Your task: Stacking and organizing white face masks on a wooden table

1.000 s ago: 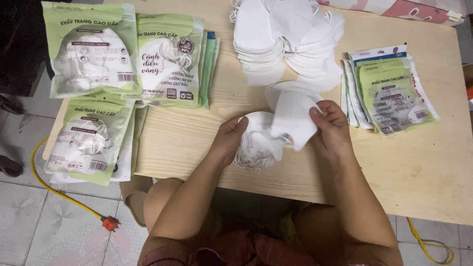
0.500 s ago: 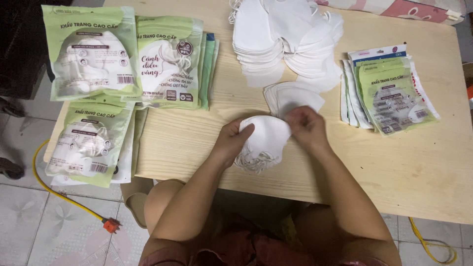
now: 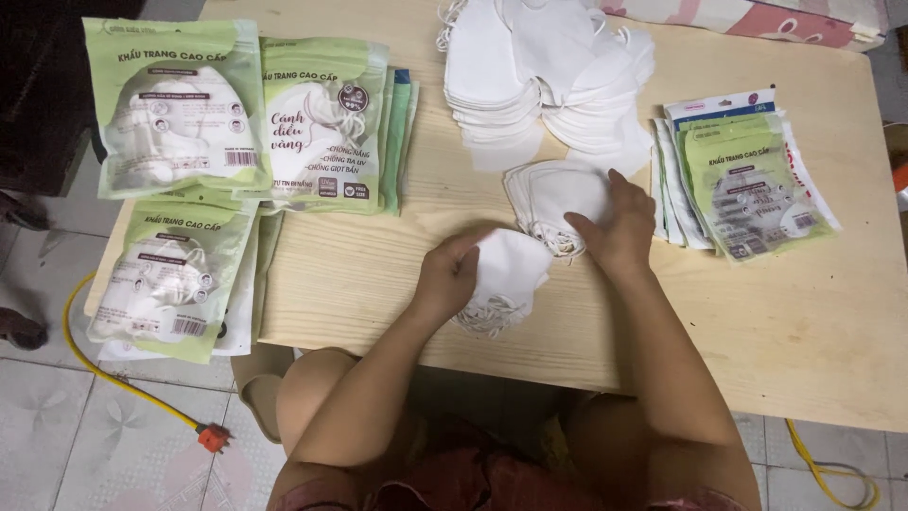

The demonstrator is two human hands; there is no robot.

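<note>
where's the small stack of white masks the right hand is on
In the head view, the small stack of white masks lies mid-table under the right hand, just below the big mask pile.

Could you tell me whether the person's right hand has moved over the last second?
Yes. The right hand has moved up the table, away from the near edge toward the big pile of white masks.

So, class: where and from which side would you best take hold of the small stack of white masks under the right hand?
Probably by the near edge of the small stack of white masks, from the person's side: it lies flat, its ear loops spill there, and the right hand already rests there.
</note>
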